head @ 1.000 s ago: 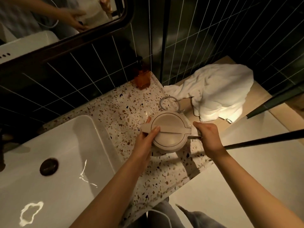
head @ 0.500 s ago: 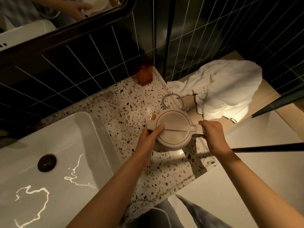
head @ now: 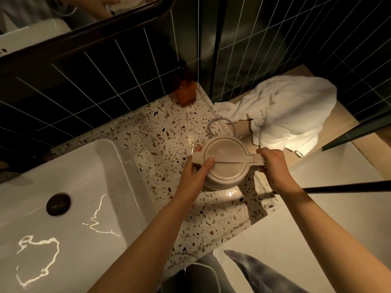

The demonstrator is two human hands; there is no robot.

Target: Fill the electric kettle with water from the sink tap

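A beige electric kettle [head: 226, 163] with its lid down stands on the terrazzo counter [head: 163, 127], right of the white sink [head: 69, 187]. My right hand [head: 275, 168] is wrapped around the kettle's handle on its right side. My left hand [head: 195, 174] grips the spout side, thumb resting on the lid's edge. The sink basin holds a dark round drain [head: 58, 204] and bright reflections. The tap is out of view.
An amber soap bottle [head: 185, 89] stands at the counter's back against the dark tiled wall. A loop of white cord [head: 221, 126] lies behind the kettle. A crumpled white towel [head: 285, 111] lies on a wooden shelf to the right. A black bar [head: 349, 188] crosses at right.
The view has shifted slightly, bringing more of the sink basin into sight. Both hands keep their hold on the kettle, which stays at the same spot on the counter.
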